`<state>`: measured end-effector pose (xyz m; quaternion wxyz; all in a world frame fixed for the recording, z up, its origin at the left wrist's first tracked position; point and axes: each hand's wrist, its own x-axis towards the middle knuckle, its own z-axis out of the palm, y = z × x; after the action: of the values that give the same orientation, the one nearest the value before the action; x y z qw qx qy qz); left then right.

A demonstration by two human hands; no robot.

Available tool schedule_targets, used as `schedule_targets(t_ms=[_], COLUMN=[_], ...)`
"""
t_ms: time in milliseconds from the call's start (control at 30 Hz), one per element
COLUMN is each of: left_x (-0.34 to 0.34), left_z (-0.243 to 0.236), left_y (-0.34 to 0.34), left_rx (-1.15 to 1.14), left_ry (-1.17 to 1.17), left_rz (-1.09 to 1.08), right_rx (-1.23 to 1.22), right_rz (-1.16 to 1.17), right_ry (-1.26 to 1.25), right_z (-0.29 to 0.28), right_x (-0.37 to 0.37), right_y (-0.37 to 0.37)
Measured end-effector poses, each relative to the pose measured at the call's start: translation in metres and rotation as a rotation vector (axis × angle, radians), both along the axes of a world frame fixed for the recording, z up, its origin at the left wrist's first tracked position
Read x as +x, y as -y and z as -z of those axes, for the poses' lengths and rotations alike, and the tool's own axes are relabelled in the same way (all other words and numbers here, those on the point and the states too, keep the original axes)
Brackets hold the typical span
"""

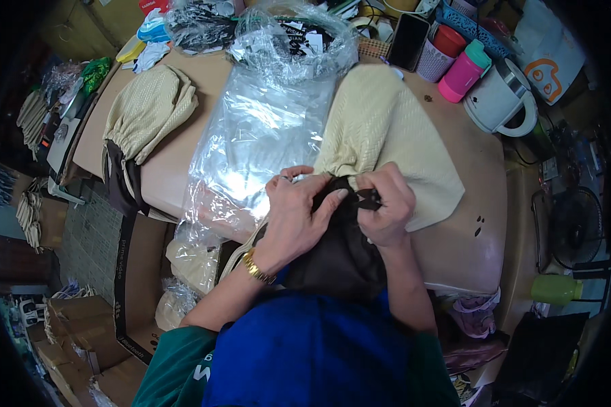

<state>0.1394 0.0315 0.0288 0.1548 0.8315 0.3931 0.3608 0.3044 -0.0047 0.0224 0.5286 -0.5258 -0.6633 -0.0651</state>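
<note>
A cream textured bag [407, 142] lies on the table, gathered at its neck into a dark brown fabric lining [329, 264] that hangs toward my lap. My left hand [299, 210], a gold watch at the wrist, pinches the lining at the neck, thumb on top. My right hand [385, 203] is closed on the dark fabric just right of it, fingers curled. The gathered spot is partly hidden by my fingers. Left of it lie clear plastic sleeves [251, 129]. A second cream bag [149, 105] with dark lining sits at the left.
Plastic-wrapped bundles [292, 47] are at the back of the table [465, 244]. A phone [407, 44], pink bottle [458, 85] and white kettle [492, 98] stand back right. A fan [577, 224] is at the far right. Cardboard boxes [75, 332] fill the lower left.
</note>
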Motion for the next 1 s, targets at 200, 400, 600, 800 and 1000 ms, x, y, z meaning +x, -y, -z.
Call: schedule_targets(t_ms=[200, 400, 600, 800, 1000], left_x=[0.001, -0.015, -0.021, -0.025, -0.025], left_z=[0.018, 0.055, 0.043, 0.052, 0.043], left_y=[-0.014, -0.006, -0.016, -0.022, -0.018], left_rx=[-1.163, -0.884, -0.603, -0.819, -1.113], left_ry=[0.886, 0.67, 0.483, 0.68, 0.838], left_rz=[0.235, 0.206, 0.14, 0.245, 0.297], right_rx=[-0.101, -0.75, -0.669, -0.196, -0.292], right_rz=[0.009, 0.009, -0.005, 0.097, -0.036], right_ry=[-0.123, -0.085, -0.06, -0.094, -0.198], right_z=[-0.005, 0.014, 0.015, 0.003, 0.002], right_x=[-0.001, 0.02, 0.019, -0.008, -0.029], right_y=[-0.005, -0.026, -0.01, 0.003, 0.026])
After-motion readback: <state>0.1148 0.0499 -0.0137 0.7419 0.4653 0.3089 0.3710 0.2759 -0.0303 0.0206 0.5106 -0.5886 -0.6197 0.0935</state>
